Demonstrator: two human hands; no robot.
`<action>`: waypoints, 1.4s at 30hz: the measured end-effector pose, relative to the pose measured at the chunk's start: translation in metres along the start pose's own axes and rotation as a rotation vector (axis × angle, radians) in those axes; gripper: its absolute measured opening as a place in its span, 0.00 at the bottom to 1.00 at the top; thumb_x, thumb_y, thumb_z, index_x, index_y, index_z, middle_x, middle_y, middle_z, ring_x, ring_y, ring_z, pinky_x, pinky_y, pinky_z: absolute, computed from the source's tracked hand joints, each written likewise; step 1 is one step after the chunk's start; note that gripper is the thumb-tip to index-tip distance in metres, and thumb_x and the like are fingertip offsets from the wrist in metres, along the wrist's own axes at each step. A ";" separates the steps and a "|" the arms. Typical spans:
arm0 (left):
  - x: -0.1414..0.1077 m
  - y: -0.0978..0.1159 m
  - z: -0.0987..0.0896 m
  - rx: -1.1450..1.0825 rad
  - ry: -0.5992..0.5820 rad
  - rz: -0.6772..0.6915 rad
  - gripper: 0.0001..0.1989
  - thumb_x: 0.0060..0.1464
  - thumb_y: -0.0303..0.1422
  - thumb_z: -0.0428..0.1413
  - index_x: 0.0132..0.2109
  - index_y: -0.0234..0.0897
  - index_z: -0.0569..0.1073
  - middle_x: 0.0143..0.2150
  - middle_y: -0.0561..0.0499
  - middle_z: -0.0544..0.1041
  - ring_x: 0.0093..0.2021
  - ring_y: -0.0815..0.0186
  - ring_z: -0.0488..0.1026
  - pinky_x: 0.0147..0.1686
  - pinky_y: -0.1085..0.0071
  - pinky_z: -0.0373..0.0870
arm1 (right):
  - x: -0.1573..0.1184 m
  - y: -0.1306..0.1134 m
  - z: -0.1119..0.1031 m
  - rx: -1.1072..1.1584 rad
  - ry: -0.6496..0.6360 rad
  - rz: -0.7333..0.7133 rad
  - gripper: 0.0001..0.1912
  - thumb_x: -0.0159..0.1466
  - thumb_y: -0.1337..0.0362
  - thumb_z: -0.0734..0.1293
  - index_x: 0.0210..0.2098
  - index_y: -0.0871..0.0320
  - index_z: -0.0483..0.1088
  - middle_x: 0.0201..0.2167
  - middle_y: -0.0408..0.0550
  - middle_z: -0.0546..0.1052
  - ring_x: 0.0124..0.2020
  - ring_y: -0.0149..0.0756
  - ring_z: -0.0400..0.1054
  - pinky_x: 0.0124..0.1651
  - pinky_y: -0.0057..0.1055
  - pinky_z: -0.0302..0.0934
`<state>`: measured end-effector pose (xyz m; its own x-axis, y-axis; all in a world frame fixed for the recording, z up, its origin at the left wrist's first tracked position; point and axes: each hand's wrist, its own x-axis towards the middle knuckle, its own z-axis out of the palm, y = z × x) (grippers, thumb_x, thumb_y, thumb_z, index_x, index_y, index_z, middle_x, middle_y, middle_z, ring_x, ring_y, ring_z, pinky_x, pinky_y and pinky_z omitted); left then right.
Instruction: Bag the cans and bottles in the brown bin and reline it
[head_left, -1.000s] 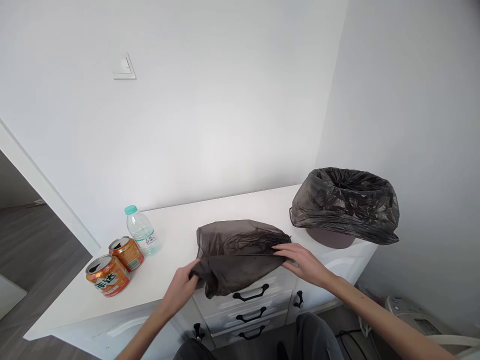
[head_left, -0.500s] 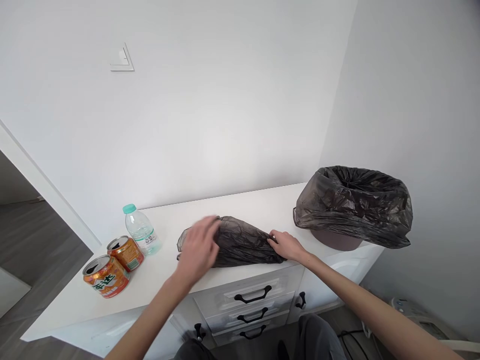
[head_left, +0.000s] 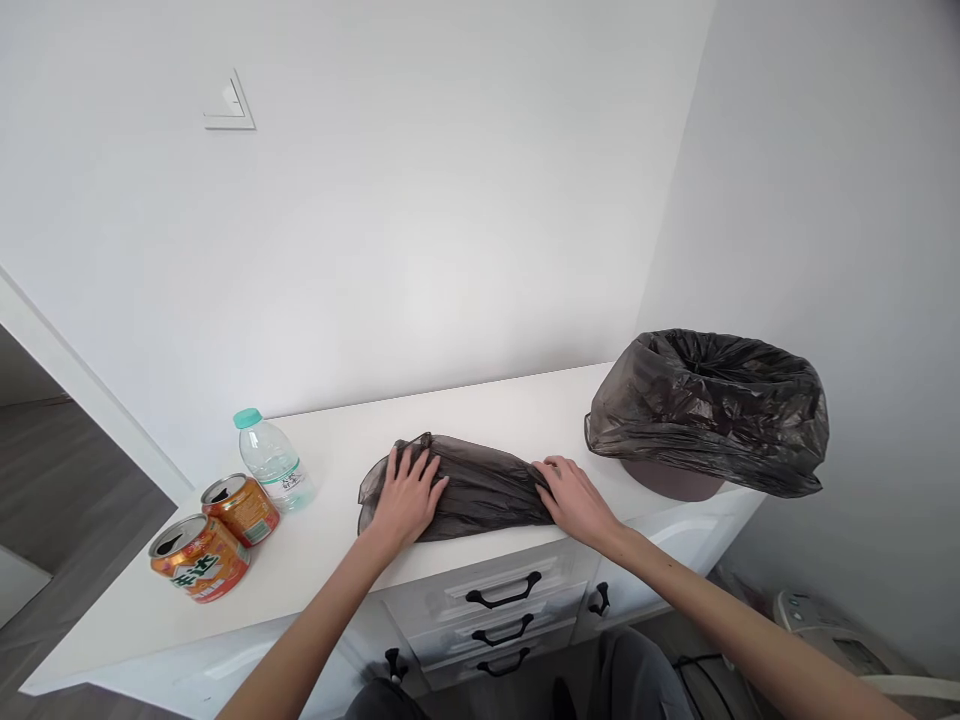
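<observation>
A black, see-through plastic garbage bag [head_left: 487, 490] lies flattened on the white cabinet top, in front of me. My left hand [head_left: 407, 500] rests on its left part, palm down with the fingers spread. At the bag's right end, my right hand [head_left: 577, 498] touches it with its fingertips, the fingers slightly bent and apart. The bag's left edge pokes out crumpled beyond my left fingers. What lies under my palms is hidden.
Two orange drink cans [head_left: 201, 560] and a clear bottle with a green cap [head_left: 274, 465] stand on the cabinet top [head_left: 315, 560] at left. A brown bin [head_left: 671, 480] lined with another black bag [head_left: 709, 415] stands at right. Drawers with black handles [head_left: 504, 590] are below.
My left hand has come down and lies flat on the bag, which looks flatter. My right hand has loosened from a pinch to spread fingers on its right end.
</observation>
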<state>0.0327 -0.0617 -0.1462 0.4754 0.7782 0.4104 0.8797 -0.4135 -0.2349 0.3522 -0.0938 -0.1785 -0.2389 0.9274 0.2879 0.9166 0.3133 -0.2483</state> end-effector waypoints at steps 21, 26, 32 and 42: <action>-0.042 0.029 -0.002 -0.407 -0.175 0.141 0.29 0.74 0.44 0.41 0.77 0.46 0.51 0.76 0.47 0.58 0.77 0.52 0.52 0.70 0.46 0.58 | -0.028 -0.074 -0.135 1.189 -0.344 0.365 0.32 0.62 0.54 0.73 0.64 0.46 0.68 0.39 0.46 0.81 0.39 0.40 0.75 0.40 0.32 0.67; -0.060 0.029 -0.033 -0.460 -0.133 0.273 0.28 0.71 0.33 0.44 0.75 0.45 0.56 0.75 0.47 0.61 0.76 0.54 0.53 0.72 0.48 0.58 | 0.005 -0.115 -0.117 1.555 -0.401 0.426 0.28 0.65 0.63 0.70 0.63 0.47 0.65 0.35 0.42 0.79 0.31 0.33 0.72 0.39 0.33 0.73; -0.088 0.038 -0.052 -0.438 -0.127 0.295 0.12 0.66 0.28 0.48 0.46 0.40 0.76 0.48 0.45 0.81 0.55 0.55 0.76 0.65 0.51 0.66 | 0.057 -0.163 -0.047 1.622 -0.456 0.674 0.14 0.69 0.69 0.66 0.53 0.58 0.64 0.36 0.50 0.78 0.33 0.37 0.79 0.41 0.38 0.78; -0.140 0.054 -0.048 -0.406 0.225 0.040 0.27 0.55 0.32 0.58 0.62 0.40 0.66 0.59 0.38 0.74 0.60 0.48 0.71 0.61 0.46 0.69 | 0.057 -0.180 0.002 1.446 -0.418 0.695 0.37 0.66 0.69 0.67 0.69 0.52 0.46 0.54 0.56 0.74 0.40 0.36 0.81 0.47 0.36 0.76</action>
<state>0.0140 -0.2156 -0.1744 0.4605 0.6543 0.5999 0.7732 -0.6276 0.0910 0.1729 -0.0969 -0.1192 -0.2209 0.8749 -0.4310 -0.1017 -0.4602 -0.8820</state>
